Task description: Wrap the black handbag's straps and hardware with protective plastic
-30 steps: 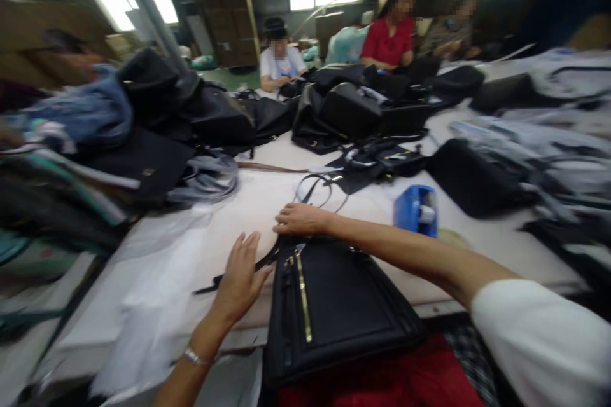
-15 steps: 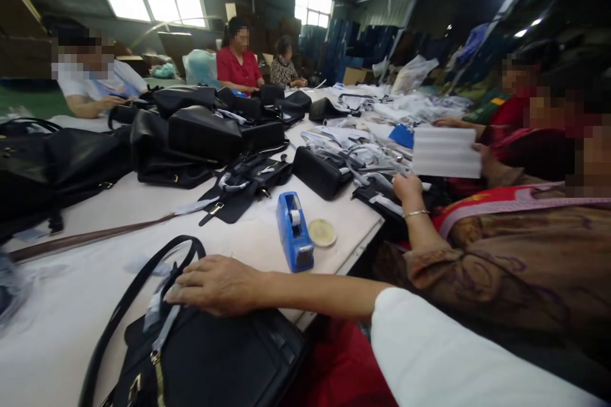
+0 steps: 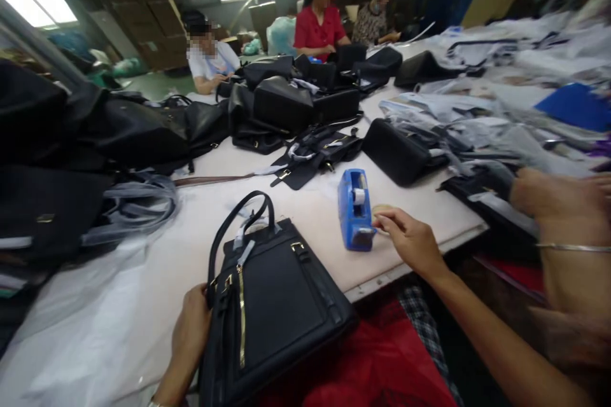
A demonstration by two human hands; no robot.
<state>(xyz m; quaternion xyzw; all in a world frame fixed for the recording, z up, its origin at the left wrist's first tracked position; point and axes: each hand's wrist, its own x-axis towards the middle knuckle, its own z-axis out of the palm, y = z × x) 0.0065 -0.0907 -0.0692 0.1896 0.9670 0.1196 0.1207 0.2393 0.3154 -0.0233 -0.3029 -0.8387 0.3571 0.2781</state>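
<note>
Head-worn view, angled forward and down.
It looked from close above the bag (image 3: 281,305), across the table (image 3: 305,210) toward people (image 3: 317,28) seated at the far end.

Black bag (image 3: 281,305) flashing a gold zip (image 3: 242,318), tape dispenser (image 3: 354,210) sitting there bright blue, table (image 3: 200,254) looking off-white, red cloth (image 3: 382,365) peeking out, checked fabric (image 3: 424,324) showing beside it, co-worker wearing a red top (image 3: 319,30), more black bags (image 3: 286,108) piling up.

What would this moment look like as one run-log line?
left hand: grips handbag edge | right hand: fingertips at tape dispenser | handbag: lying flat on table
</note>
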